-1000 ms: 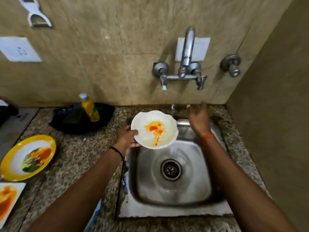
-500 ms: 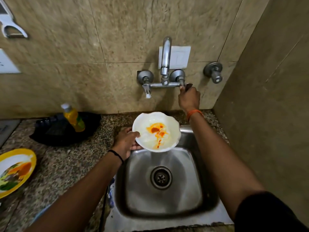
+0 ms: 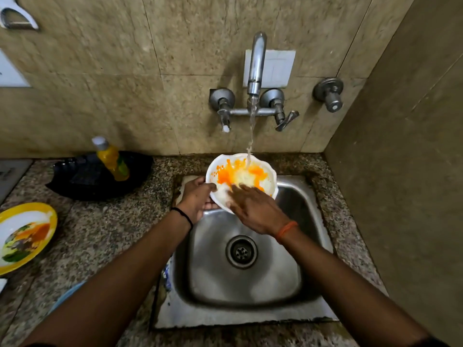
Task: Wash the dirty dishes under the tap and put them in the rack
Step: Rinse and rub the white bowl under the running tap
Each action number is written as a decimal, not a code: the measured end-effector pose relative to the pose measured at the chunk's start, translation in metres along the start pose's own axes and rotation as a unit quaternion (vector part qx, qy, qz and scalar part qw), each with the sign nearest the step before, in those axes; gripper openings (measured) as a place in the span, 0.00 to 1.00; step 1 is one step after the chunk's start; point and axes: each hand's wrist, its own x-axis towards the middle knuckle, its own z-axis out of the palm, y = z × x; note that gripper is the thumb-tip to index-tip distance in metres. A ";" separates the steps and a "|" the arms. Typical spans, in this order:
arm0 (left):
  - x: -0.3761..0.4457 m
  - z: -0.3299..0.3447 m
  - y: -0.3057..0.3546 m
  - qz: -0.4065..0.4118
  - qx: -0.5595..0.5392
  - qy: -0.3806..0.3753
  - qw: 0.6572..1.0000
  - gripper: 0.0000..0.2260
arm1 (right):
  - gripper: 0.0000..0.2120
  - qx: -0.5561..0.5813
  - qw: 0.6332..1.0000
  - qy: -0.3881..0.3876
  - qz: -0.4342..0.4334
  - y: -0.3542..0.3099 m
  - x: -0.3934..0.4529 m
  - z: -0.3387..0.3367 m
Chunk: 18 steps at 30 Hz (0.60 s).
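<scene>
A white plate smeared with orange sauce is held over the back of the steel sink. Water runs from the wall tap onto the plate's far side. My left hand grips the plate's left rim. My right hand lies flat on the plate's near face, its straight fingers touching the wet, smeared surface. A yellow-rimmed dirty plate lies on the counter at the far left. A black dish rack sits at the back left.
A yellow soap bottle stands in the black rack. The tap's right lever is turned outward. A separate valve sticks out of the wall to the right. A side wall closes in right of the sink. Granite counter surrounds the sink.
My right hand left the tap lever and came down onto the plate. Water now flows, and the orange sauce has spread across the plate.
</scene>
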 end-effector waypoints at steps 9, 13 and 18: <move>0.000 0.003 -0.018 0.006 -0.008 -0.009 1.000 0.13 | 0.39 -0.096 0.994 -0.034 -0.030 0.003 -0.013 0.025; 0.001 0.007 -0.021 -0.006 -0.040 0.000 0.999 0.11 | 0.48 -0.122 0.990 -0.014 0.070 0.004 -0.015 0.017; 0.007 0.004 -0.030 -0.026 -0.045 0.010 0.999 0.11 | 0.38 -0.074 0.996 -0.033 -0.026 -0.015 -0.023 0.024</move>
